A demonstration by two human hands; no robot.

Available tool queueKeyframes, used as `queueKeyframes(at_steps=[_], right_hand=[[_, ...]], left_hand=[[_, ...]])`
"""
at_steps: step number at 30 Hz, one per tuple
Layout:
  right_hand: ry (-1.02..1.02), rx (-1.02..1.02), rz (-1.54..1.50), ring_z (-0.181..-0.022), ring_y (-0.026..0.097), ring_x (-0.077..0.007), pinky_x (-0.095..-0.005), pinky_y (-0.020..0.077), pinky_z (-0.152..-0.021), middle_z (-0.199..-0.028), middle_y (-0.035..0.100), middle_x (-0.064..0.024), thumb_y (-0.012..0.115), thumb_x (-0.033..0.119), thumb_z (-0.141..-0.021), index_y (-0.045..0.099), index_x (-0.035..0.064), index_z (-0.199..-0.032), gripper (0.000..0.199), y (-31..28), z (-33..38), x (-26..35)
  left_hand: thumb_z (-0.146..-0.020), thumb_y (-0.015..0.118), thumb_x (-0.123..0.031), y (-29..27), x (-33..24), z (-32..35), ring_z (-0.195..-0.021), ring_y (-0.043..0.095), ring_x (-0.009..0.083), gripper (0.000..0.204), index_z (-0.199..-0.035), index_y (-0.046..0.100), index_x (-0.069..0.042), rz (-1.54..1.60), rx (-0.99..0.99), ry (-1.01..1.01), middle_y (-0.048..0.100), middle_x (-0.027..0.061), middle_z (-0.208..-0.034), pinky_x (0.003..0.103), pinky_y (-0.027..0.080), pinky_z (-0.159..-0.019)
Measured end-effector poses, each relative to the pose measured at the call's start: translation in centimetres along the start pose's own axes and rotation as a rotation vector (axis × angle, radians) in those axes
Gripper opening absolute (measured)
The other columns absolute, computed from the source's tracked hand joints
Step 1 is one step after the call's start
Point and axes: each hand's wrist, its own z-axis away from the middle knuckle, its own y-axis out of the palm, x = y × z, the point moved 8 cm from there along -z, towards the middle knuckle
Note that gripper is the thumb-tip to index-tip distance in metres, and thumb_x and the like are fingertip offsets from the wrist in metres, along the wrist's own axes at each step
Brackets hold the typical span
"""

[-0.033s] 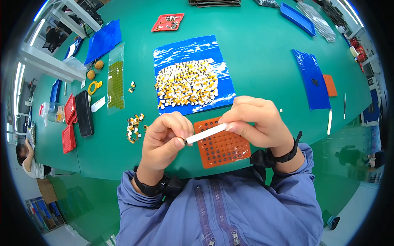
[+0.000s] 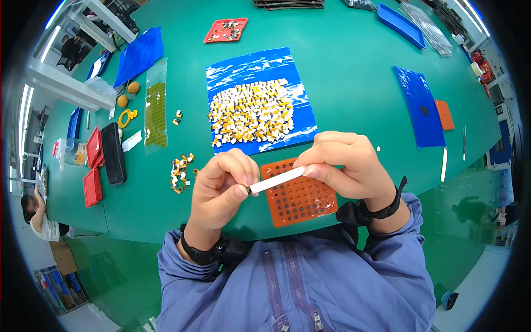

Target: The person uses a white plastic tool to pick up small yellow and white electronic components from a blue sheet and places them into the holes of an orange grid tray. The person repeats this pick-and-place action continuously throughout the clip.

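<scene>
Between my hands a white flat stick (image 2: 279, 180) slants up to the right over the orange tray. My right hand (image 2: 345, 163) pinches its upper end between thumb and fingers. At the lower end, the closed thumb and fingertips of my left hand (image 2: 224, 188) meet the stick around a small dark piece (image 2: 249, 190), too small to make out. The orange tray (image 2: 301, 213) lies below, with rows of small holes, several filled with dark round pieces. Beyond my hands, a heap of small white, yellow and black pieces (image 2: 251, 113) covers much of a blue sheet (image 2: 249, 61).
Left of my hands are loose small pieces (image 2: 180, 174), a black phone-like slab (image 2: 114, 152), red trays (image 2: 93, 188) and a strip of yellow-green squares (image 2: 156, 110). To the right lie a blue sheet (image 2: 417, 110), another white stick (image 2: 444, 165) and tweezers (image 2: 464, 144). A person (image 2: 41, 216) sits far left.
</scene>
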Motion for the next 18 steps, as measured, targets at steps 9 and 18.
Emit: queueKeyframes(at_steps=[9, 18], right_hand=[[0.053, -0.164, -0.053, -0.049, 0.051, -0.01, -0.0221, 0.0359, -0.043, -0.059, 0.054, -0.0018, 0.067, 0.007, -0.072, 0.056, 0.0062, -0.075, 0.012, -0.9, 0.4, -0.2], [0.118, -0.162, -0.197, -0.054, 0.053, -0.0117, -0.0221, 0.0383, -0.047, -0.067, 0.058, -0.0038, 0.067, 0.005, -0.071, 0.057, 0.005, -0.074, 0.01, -1.4, 0.5, -0.6]], left_hand=[[-0.085, 0.053, -0.009, -1.0, 0.5, -0.1, -0.084, 0.045, 0.0148, 0.007, -0.084, 0.047, -0.004, -0.019, -0.124, 0.006, 0.047, 0.0077, -0.092, 0.025, 0.042, -0.068], [-0.087, 0.05, -0.007, -2.0, 0.7, -0.3, -0.08, 0.05, 0.0136, 0.004, -0.087, 0.046, -0.005, -0.046, -0.214, 0.017, 0.052, 0.0072, -0.089, 0.024, 0.042, -0.067]])
